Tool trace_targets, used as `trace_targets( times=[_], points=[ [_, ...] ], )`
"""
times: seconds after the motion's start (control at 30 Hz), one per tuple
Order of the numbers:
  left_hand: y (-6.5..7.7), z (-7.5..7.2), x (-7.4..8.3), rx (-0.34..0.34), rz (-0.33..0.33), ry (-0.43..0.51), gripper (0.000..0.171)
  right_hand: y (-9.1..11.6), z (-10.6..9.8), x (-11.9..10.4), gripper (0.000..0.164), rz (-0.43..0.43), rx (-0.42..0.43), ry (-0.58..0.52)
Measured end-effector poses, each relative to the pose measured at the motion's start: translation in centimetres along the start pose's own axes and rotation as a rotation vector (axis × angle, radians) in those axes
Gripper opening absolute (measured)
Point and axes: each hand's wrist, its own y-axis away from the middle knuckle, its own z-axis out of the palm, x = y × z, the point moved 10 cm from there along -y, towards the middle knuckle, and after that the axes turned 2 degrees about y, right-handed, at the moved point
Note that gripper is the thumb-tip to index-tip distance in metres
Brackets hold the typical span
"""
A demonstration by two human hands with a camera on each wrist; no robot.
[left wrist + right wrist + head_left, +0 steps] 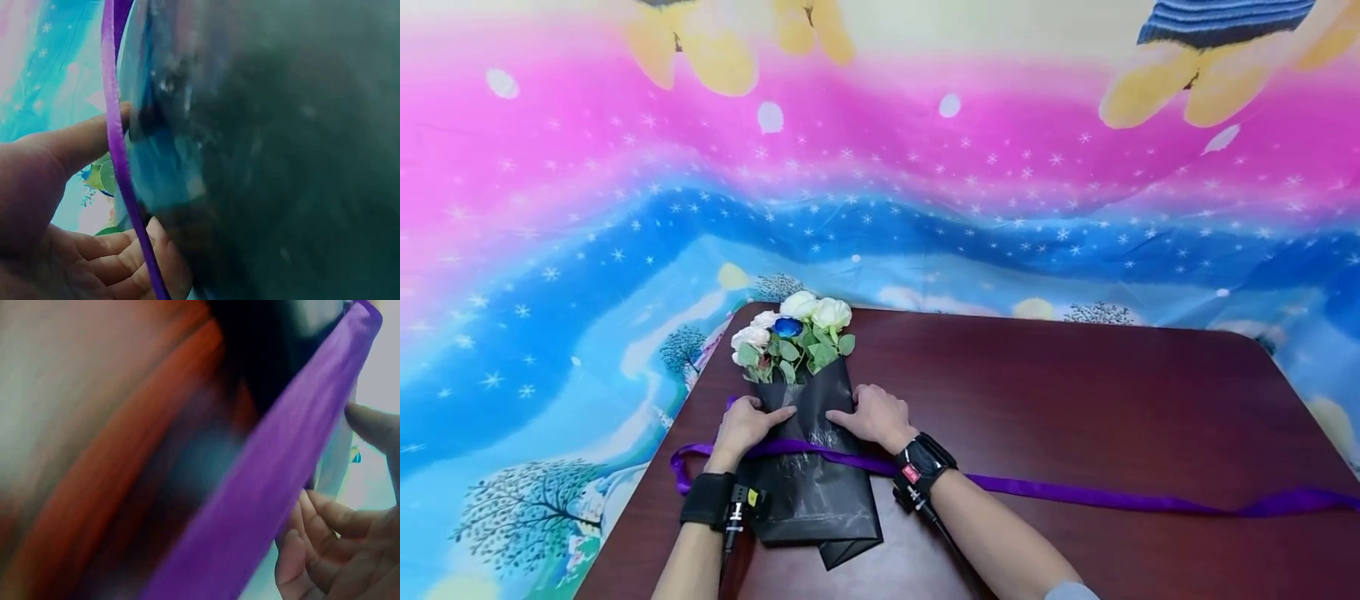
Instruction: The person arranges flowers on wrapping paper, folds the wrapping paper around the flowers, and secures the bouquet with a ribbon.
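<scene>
A flower bouquet lies on the table, wrapped in glossy black paper (816,508). Out of its far end show white roses (831,314), a blue rose (787,327) and green leaves (787,371). My left hand (745,429) grips the left side of the wrap, thumb on top. On the opposite side my right hand (877,417) holds the wrap likewise, its thumb pointing inward. A purple ribbon (1075,493) crosses over the paper just below the hands. In the left wrist view fingers (128,259) reach the wrap's edge behind the ribbon (115,134).
The dark red-brown wooden table (1060,400) extends far to the right. The ribbon's long end runs out to the right edge, while a short loop lies near the left table edge. A colourful printed cloth (925,158) hangs behind and at the left.
</scene>
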Motion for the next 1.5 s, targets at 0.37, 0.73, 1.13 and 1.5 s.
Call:
trace_targets(
  times=[0.37,0.73,1.13,1.5],
  points=[
    [-0.9,0.8,-0.8,-0.089,-0.049,0.07,0.06,-1.1,0.7,-1.1,0.053,0.073,-0.063,0.045],
    [-0.6,1.9,-0.5,-0.173,-0.023,0.299,0.041,-1.7,1.8,-1.1,0.045,0.082,-0.13,-0.155],
    [0.0,-1.2,3.5,-0.08,0.21,0.445,0.041,-1.8,1.1,-2.5,0.043,-0.003,-0.11,-0.791],
    [1.5,-5.1,8.3,0.06,0.393,0.389,0.042,-1.9,-4.0,-4.2,0.044,-0.085,-0.011,-0.805]
  ],
)
